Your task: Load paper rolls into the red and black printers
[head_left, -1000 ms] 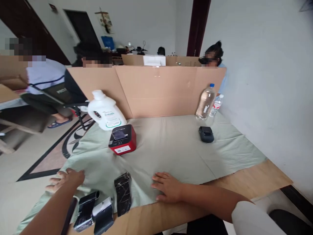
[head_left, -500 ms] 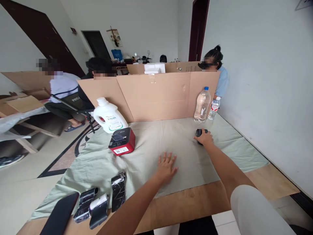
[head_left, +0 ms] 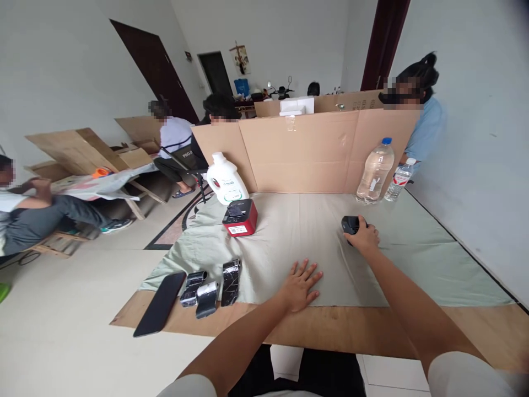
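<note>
Black, box-shaped plastic device [head_left: 349,224] sits on the right half of the table, about midway between its near and far edges. The right hand [head_left: 365,237] has hold of it, thumb along the near side and forefinger bent over the top, the other fingers curled at its right; how firmly they press cannot be told. The left hand [head_left: 301,285] lies palm down near the middle of the near edge, fingers spread wide, holding nothing. Beneath both is a pale green-grey cloth [head_left: 285,242], which leaves a bare strip of the brown wooden table [head_left: 330,325] along the near edge.

Left of the left hand, toward the near left corner, lie three partly unrolled pieces of glossy dark film [head_left: 230,284], one with a silvery top. Beside them a long, flat, dark slab [head_left: 160,304] slants down to the near edge. Farther back on the left half stands a red and black box-shaped machine [head_left: 240,219], with a white plastic jug [head_left: 227,182] behind it by the far left corner. Near the far right corner stand a large clear bottle with a blue cap [head_left: 375,173] and a small clear bottle with a red-and-white label [head_left: 400,181]. A brown cardboard screen [head_left: 301,154] runs along the far edge.
</note>
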Action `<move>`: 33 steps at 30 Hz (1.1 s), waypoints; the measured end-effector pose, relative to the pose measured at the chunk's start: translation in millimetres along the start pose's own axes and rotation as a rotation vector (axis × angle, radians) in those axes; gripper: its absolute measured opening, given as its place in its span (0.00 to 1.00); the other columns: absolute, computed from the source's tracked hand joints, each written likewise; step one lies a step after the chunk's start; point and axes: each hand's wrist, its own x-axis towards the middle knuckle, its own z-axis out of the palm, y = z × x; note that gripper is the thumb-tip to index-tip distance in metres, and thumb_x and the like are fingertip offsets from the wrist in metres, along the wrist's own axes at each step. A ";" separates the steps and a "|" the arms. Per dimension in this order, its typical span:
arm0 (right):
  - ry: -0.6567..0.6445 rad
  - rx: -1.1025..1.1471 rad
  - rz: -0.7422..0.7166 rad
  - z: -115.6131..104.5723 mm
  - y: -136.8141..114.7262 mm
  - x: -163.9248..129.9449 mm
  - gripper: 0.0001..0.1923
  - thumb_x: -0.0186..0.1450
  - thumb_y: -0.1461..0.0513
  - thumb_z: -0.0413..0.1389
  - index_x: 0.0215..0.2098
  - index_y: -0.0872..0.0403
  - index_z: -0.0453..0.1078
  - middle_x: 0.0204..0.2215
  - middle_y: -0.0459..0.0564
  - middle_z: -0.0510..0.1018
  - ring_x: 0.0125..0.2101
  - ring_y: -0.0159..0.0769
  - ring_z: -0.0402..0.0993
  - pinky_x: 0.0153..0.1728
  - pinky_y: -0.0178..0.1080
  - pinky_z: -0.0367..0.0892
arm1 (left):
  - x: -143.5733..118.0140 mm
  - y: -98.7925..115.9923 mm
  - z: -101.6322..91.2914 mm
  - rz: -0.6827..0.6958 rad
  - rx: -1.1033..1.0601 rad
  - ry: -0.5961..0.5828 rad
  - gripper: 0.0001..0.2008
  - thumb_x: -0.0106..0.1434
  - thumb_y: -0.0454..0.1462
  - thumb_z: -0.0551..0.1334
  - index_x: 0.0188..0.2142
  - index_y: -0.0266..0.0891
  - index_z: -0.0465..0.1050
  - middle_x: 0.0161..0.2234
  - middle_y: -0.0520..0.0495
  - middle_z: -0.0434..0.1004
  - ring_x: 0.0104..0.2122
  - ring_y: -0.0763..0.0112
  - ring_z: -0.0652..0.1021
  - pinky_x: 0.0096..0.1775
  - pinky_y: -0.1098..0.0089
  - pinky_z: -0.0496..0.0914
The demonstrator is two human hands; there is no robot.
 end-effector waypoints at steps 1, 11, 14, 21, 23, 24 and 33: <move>-0.005 0.023 -0.040 2.5 -9.4 -11.1 0.46 0.56 0.46 0.57 0.67 0.45 0.44 0.55 0.62 0.61 0.55 0.58 0.60 0.50 0.53 0.60 | -0.4 0.1 0.2 0.001 -0.003 0.008 0.29 0.68 0.51 0.49 0.66 0.52 0.50 0.69 0.49 0.44 0.68 0.54 0.42 0.64 0.45 0.36; -0.092 0.119 -0.213 40.3 -82.7 -111.4 0.47 0.56 0.49 0.59 0.68 0.48 0.44 0.54 0.61 0.64 0.55 0.56 0.62 0.51 0.52 0.60 | -3.6 -6.2 14.2 -0.023 -0.106 0.299 0.20 0.63 0.39 0.57 0.53 0.35 0.68 0.54 0.35 0.68 0.57 0.53 0.65 0.59 0.51 0.60; -0.096 0.084 -0.209 45.9 -95.8 -127.8 0.46 0.56 0.49 0.59 0.67 0.47 0.45 0.54 0.61 0.64 0.54 0.56 0.62 0.51 0.53 0.60 | -4.5 -6.6 18.0 -0.085 -0.066 0.370 0.12 0.63 0.35 0.53 0.39 0.35 0.74 0.41 0.36 0.72 0.48 0.53 0.71 0.51 0.51 0.67; -0.078 -0.002 -0.136 59.5 -114.9 -151.4 0.44 0.57 0.48 0.57 0.67 0.48 0.47 0.56 0.63 0.61 0.55 0.55 0.61 0.50 0.53 0.58 | -8.5 -10.9 21.0 -0.076 -0.166 0.452 0.12 0.60 0.33 0.54 0.39 0.34 0.74 0.38 0.35 0.74 0.43 0.54 0.74 0.48 0.52 0.68; -0.074 -0.012 -0.122 63.5 -115.9 -154.7 0.44 0.58 0.47 0.56 0.67 0.49 0.47 0.57 0.65 0.60 0.55 0.56 0.60 0.51 0.53 0.58 | -9.0 -13.5 22.4 -0.099 -0.208 0.490 0.13 0.58 0.32 0.55 0.42 0.35 0.73 0.40 0.37 0.74 0.42 0.57 0.74 0.47 0.55 0.70; -0.074 -0.013 -0.118 65.4 -115.3 -155.8 0.44 0.58 0.46 0.56 0.67 0.49 0.46 0.58 0.65 0.59 0.56 0.56 0.60 0.51 0.53 0.57 | -8.9 -14.8 22.8 -0.118 -0.230 0.516 0.13 0.58 0.31 0.55 0.42 0.35 0.72 0.40 0.38 0.74 0.42 0.58 0.74 0.46 0.57 0.70; 0.019 0.015 -0.405 87.9 -73.3 -161.4 0.37 0.61 0.48 0.55 0.66 0.46 0.52 0.66 0.60 0.48 0.59 0.55 0.57 0.55 0.51 0.55 | 0.3 -30.8 21.5 -0.429 -0.453 0.738 0.19 0.57 0.28 0.53 0.49 0.33 0.65 0.48 0.35 0.70 0.51 0.60 0.71 0.54 0.58 0.66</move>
